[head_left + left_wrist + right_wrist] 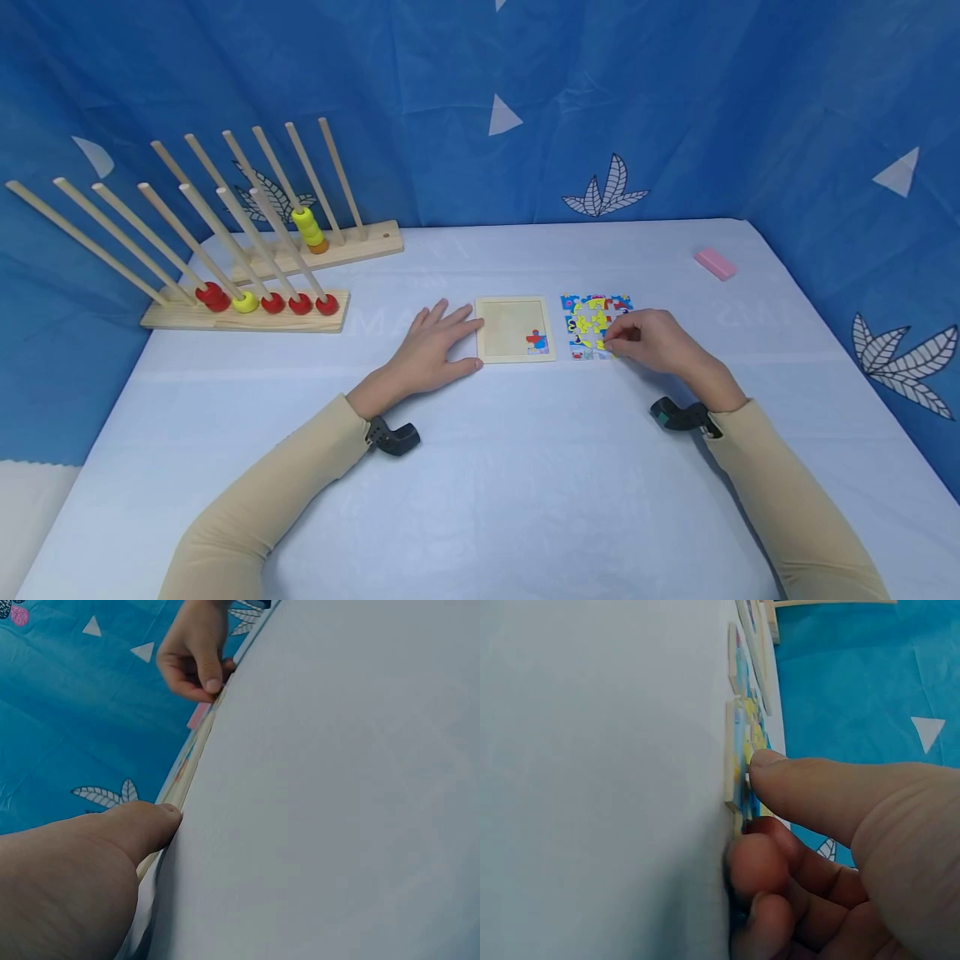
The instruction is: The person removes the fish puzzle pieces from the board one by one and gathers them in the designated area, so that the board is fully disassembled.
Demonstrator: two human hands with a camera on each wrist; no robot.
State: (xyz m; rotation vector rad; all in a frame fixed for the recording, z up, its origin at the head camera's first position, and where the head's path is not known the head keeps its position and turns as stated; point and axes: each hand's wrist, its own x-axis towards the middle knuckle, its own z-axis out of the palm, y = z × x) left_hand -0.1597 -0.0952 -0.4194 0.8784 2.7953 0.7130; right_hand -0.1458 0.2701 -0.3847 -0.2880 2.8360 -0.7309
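A shallow wooden puzzle tray [502,329] lies flat on the table, with a red and blue puzzle piece [536,342] in its lower right corner. My left hand [435,346] rests at the tray's left edge, fingers spread and straight, thumb [161,821] against the near corner. Just right of the tray lies a group of colourful jigsaw pieces [592,321], mostly yellow and blue. At their right side my right hand [656,340] pinches a puzzle piece between thumb and forefinger; the fingers hide most of it. Its other fingers [757,862] curl close to the tabletop.
Two wooden peg racks stand at the back left; the nearer rack [243,317] carries red and yellow beads, the farther rack [360,246] yellow and orange ones. A pink block [716,263] lies at the back right. Blue cloth [450,108] hangs behind the white table [525,483].
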